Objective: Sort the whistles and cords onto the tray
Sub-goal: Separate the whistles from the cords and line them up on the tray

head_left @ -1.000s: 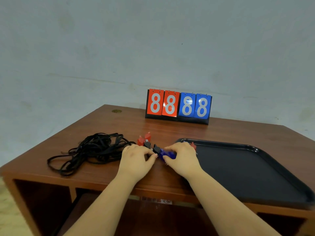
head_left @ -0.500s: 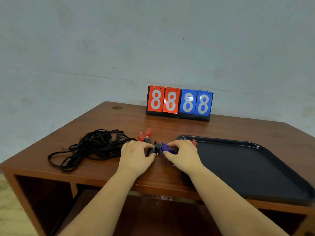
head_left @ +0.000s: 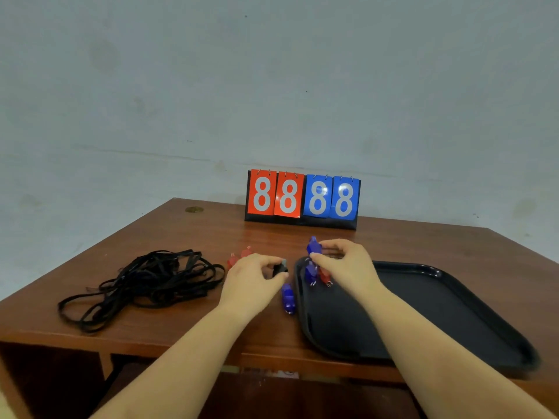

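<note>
**Setting whistles down on the tray, one hand at a time**

At the left of the frame, the tangle of black cords point(head_left: 145, 279) lies on the wooden table point(head_left: 423, 240), untouched by either hand. Just right of it, 2 red whistles point(head_left: 239, 257) sit on the table behind the left hand point(head_left: 251, 282). That hand's fingers and thumb curl round a black whistle point(head_left: 279, 269), pinching it just above the table. A blue whistle point(head_left: 288, 297) lies on the table below it, touching or nearly touching the tray's left rim.

Right of centre, the right hand point(head_left: 348, 267) pinches a second blue whistle point(head_left: 312, 245) between thumb and fingertips, raised over the far left corner of the black tray point(head_left: 453, 313). Under that hand, 1 blue whistle point(head_left: 310, 275) and 1 red whistle point(head_left: 325, 276) already lie in the tray.

The step in hand looks like placing the raised blue whistle. It would go best lowered beside the blue one already there, well inside the rim so it cannot roll out, and released only once it rests. The black whistle should get its own spot, leaving the tray's bare right part for the cords. A scoreboard point(head_left: 302, 198) stands at the back.
</note>
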`<control>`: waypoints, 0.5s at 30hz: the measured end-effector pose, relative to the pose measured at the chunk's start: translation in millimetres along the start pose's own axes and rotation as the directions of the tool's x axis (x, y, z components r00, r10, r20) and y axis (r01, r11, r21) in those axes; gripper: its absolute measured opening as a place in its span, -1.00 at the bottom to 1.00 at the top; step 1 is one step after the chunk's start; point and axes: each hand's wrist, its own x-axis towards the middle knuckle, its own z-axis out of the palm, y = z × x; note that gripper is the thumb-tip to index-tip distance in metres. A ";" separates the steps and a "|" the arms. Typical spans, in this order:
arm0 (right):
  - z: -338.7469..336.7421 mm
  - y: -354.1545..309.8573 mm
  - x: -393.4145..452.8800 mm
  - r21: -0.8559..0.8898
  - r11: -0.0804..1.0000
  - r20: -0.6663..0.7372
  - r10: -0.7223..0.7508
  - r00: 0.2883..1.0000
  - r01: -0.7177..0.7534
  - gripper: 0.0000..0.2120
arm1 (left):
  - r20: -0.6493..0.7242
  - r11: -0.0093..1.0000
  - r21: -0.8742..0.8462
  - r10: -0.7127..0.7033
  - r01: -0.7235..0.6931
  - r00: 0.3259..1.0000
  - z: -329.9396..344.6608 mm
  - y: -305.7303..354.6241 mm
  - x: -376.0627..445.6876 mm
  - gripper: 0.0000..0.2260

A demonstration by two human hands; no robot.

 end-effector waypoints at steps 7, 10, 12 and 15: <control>-49.1 52.3 23.2 -0.074 0.985 -0.067 0.153 0.986 -0.158 -0.68 | 0.080 0.998 0.037 0.046 -0.049 0.996 58.3 63.1 38.1 -0.72; -51.0 76.3 21.8 -0.061 0.976 -0.092 0.202 0.975 -0.208 -0.73 | 0.111 0.987 0.147 0.053 -0.069 0.992 82.7 74.1 52.1 -0.73; -49.0 92.3 20.7 -0.080 0.965 -0.107 0.240 0.965 -0.248 -0.74 | 0.139 0.972 0.222 0.048 -0.079 0.989 94.9 77.5 58.9 -0.73; -49.5 103.3 25.7 -0.134 0.953 -0.112 0.259 0.959 -0.273 -0.77 | 0.147 0.940 0.319 0.077 -0.121 0.986 108.4 78.3 64.7 -0.75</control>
